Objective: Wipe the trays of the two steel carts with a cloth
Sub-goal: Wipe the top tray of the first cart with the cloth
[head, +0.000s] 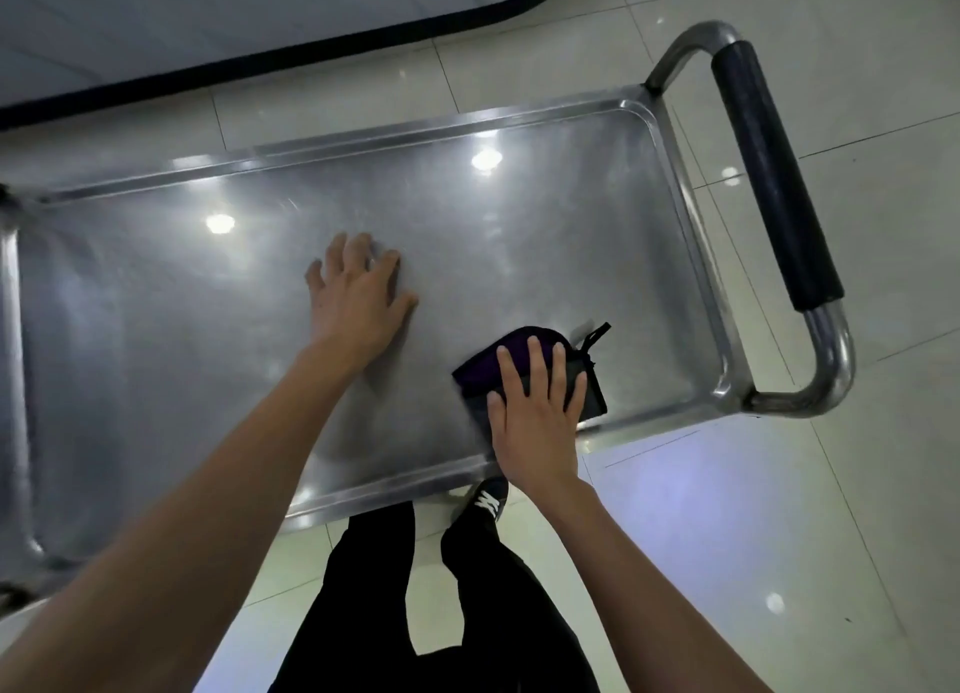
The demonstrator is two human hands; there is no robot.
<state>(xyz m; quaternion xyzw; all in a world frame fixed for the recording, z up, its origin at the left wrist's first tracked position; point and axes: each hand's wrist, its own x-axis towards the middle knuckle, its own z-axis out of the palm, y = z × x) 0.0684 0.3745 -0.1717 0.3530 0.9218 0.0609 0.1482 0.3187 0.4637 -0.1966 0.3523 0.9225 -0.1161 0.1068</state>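
Steel cart tray (519, 214) across mid frame, right hand (535, 411) pressing dark folded cloth (524, 359) flat at lower right, fingers straight, left hand (358, 297) spread flat at centre, handle (774, 172) at right

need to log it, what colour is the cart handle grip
Black, on the steel cart handle grip; head view.

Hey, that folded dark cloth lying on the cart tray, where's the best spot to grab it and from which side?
Probably the cloth's free right edge, approached from the cart handle side: the right hand lies flat on its left part, and it lies flat on the tray.
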